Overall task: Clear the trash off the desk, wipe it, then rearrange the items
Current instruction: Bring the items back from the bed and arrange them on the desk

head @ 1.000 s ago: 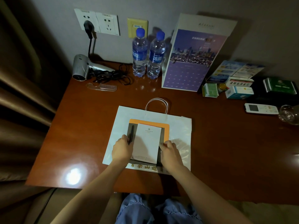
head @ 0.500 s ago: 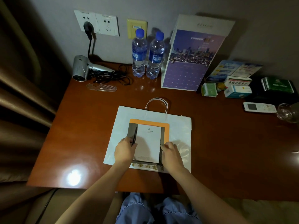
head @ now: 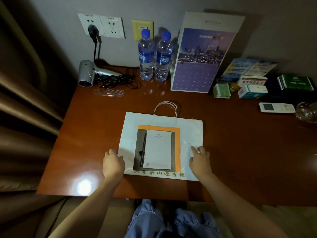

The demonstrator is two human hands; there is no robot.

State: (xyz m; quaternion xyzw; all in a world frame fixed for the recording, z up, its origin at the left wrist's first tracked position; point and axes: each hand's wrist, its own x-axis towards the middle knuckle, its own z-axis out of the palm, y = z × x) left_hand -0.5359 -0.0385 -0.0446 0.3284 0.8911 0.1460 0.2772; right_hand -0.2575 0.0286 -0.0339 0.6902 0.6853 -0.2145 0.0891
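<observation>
Stack at centre front of the worktop (head: 85,134): white paper bag (head: 190,134) lies flat, handles toward the wall. On it an orange sheet (head: 177,148), on that a dark folder (head: 138,152), on that a white notepad (head: 158,150) with a black pen (head: 143,150) just beside its left edge. Edges look roughly squared, one layer to the next.

Your hands: left hand (head: 113,163) rests at the bag's left edge, right hand (head: 199,159) at its right edge. Fingers are loosely bent on the paper; neither pinches or curls round anything as far as I can see.

Progress, as a judgement: no loose trash is visible on the worktop, and the surface shines with a lamp glare at front left, so clearing and wiping look done, though wiping cannot be confirmed. You appear to be well into the rearranging step.

Outward: hair dryer (head: 89,74) with tangled cord and a clear comb (head: 109,92) at back left. Two water bottles (head: 155,57) stand side by side against the wall, a purple display card (head: 200,66) leans beside them. Back right holds leaflets, small medicine boxes (head: 252,91), a green packet (head: 296,81). A white remote (head: 276,107) and a glass (head: 307,112) lie at far right.

Left to do, likely: settle the bag stack in its final place; the cord is uncoiled.
</observation>
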